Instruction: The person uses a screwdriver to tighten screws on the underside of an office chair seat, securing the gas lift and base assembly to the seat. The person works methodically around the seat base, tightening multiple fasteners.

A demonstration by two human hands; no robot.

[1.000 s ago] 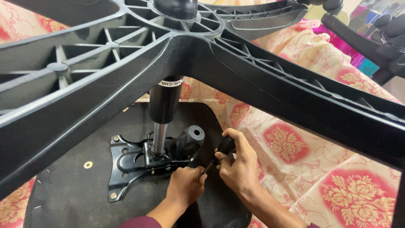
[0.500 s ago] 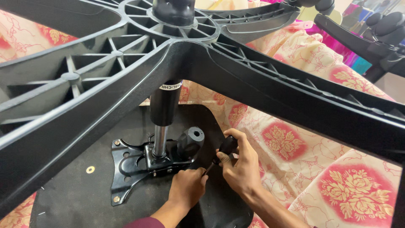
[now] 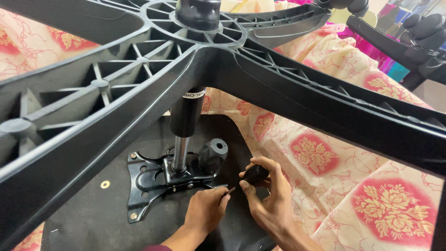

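**Inspector A:** Head view, count first. One upturned chair: one seat underside, black, lying on a floral sheet. One metal plate bolted to it. One gas column standing upright from the plate. One five-armed base on top of the column, filling the upper frame. Castors show at the top right; two are plain, others are cut off by the edge.

**Inspector B:** Hands?

**Inspector A:** Two, both the person's own. Left hand rests on the seat underside just beside the plate's near edge, fingers curled shut on a thin lever rod. Right hand is closed around a black knob at the rod's outer end, thumb and fingers wrapped over it.

**Inspector B:** Location of the knob and rod?

**Inspector A:** Low centre, right of the plate, near the black cylinder on the mechanism. The rod runs between the two hands. Whether the knob is seated on the rod, I cannot tell.

**Inspector B:** Change against half a second ago?

**Inspector A:** Slight. Both hands keep the same holds at the same spot. The camera has shifted, so the base hub sits a little lower in frame. No part has moved off the plate.
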